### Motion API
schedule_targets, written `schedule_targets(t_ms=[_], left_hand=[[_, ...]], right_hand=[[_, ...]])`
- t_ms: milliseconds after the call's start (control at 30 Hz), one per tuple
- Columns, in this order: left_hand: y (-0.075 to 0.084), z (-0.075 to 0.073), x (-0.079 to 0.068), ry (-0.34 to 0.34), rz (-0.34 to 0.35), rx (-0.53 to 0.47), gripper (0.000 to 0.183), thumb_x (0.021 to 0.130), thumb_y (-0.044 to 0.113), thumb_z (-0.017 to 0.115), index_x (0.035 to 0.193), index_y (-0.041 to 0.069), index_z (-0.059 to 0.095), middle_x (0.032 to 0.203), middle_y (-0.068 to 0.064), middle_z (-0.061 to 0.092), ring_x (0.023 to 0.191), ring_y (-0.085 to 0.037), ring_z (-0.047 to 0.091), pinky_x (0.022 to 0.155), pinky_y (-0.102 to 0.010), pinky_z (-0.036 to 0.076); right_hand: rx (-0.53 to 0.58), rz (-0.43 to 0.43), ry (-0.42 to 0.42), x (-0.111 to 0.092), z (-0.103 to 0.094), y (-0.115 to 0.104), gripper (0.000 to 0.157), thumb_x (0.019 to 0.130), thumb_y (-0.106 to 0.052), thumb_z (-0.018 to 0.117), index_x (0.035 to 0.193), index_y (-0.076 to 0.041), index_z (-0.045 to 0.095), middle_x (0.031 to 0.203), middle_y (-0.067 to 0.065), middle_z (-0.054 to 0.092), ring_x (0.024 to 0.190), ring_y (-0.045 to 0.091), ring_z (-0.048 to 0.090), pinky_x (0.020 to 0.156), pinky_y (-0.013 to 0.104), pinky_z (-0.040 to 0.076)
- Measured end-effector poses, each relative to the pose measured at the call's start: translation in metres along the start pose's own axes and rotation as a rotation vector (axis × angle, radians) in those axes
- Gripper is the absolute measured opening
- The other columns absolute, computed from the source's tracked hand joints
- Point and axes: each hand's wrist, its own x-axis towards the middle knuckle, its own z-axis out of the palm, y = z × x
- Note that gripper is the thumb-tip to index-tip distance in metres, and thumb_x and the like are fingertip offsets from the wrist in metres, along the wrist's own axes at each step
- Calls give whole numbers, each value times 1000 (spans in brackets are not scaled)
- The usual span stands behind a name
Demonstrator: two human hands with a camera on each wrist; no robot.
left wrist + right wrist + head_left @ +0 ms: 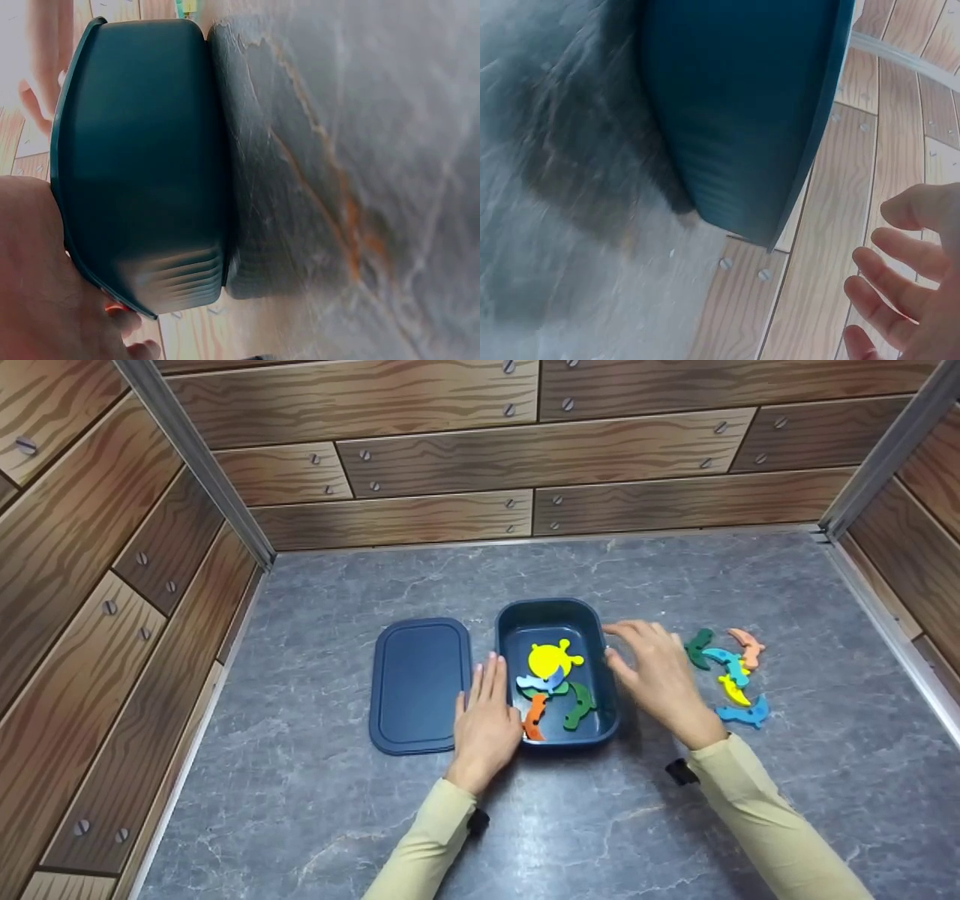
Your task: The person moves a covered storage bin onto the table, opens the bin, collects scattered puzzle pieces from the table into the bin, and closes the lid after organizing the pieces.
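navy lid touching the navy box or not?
Apart. The head view shows a strip of grey tabletop between the navy lid and the navy box, just beyond the left hand.

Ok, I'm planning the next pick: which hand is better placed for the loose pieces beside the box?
Probably the right hand: it is between box and pieces, its fingers holding nothing. The left hand is at the box's other side and would likely reach across.
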Motion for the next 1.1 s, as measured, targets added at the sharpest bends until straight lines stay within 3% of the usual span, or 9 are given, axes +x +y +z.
schedule_targets(t_ms=[367,767,1100], left_hand=[[1,-1,0,-7,3,-12,68,99,19,43,160,19,12,165,6,5,150,-20,9,115,-56,17],[-1,-1,1,-10,1,-11,68,99,20,42,160,19,12,165,5,5,150,-21,8,115,-55,16],[0,0,-1,-7,-7,-17,69,98,20,43,160,20,13,165,6,6,150,-21,10,114,-57,19]], right_hand=[[-41,82,26,-5,-9,37,30,90,-8,69,120,-3,67,118,18,64,99,38,56,76,52,40],[-84,109,12,-12,-6,77,30,90,-7,68,119,0,66,116,21,63,94,40,57,74,53,42],[-127,213,-31,-17,-6,101,33,89,-7,68,120,2,65,120,26,61,102,46,54,85,60,39]])
